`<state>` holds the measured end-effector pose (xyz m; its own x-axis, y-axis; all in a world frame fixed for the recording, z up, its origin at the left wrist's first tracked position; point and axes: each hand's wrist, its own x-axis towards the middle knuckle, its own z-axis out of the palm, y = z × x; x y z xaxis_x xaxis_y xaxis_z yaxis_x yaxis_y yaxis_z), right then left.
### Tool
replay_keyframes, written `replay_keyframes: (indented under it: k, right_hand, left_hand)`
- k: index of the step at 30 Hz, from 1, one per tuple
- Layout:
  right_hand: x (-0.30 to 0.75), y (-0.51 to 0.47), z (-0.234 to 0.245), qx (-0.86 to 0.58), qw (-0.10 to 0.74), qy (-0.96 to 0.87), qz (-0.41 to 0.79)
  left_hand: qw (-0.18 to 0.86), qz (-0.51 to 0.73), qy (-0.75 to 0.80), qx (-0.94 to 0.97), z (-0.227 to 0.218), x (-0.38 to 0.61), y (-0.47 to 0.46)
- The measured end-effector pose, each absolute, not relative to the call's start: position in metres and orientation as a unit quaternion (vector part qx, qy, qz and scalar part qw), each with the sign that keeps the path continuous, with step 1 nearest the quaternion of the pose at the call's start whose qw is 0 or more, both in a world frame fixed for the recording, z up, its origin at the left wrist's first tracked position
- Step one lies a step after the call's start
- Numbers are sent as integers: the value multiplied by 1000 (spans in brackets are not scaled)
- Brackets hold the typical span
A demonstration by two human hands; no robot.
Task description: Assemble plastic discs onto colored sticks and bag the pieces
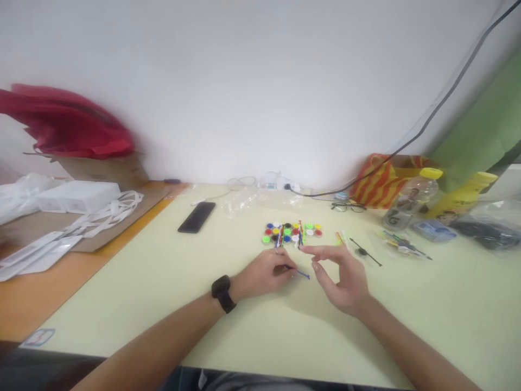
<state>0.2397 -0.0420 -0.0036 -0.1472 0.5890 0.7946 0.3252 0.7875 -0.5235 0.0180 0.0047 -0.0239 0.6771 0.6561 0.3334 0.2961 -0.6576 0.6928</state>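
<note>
Forearms (163,331) are extended over the near edge of the pale yellow table (122,304) and angled inward toward its middle; a black watch (223,294) is worn on the left wrist. The left hand (266,271) is held back up with its fingers curled, and a thin blue plastic stick (303,274) is pinched in them, its flared end pointed toward the right hand (345,279). The right thumb and index finger are parted, the index fingertip held just beside the bundled coloured sticks (301,233); whether these are touched cannot be told. Coloured discs (287,239) are laid in rows around the bundles, between the hands and the table's back edge.
</note>
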Motion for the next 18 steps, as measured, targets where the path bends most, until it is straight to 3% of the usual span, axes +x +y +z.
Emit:
replay_keyframes:
  k: [3, 6, 18]
  right_hand:
    - [245, -37, 1, -282, 589, -658, 376]
    - [250, -31, 5, -240, 580, -581, 519]
    - [250, -29, 7, -224, 573, -575, 539]
  left_hand:
    - [315, 289, 281, 859, -21, 18, 5]
    - [314, 285, 292, 857, -21, 18, 5]
    - [291, 288, 290, 865, -28, 18, 7]
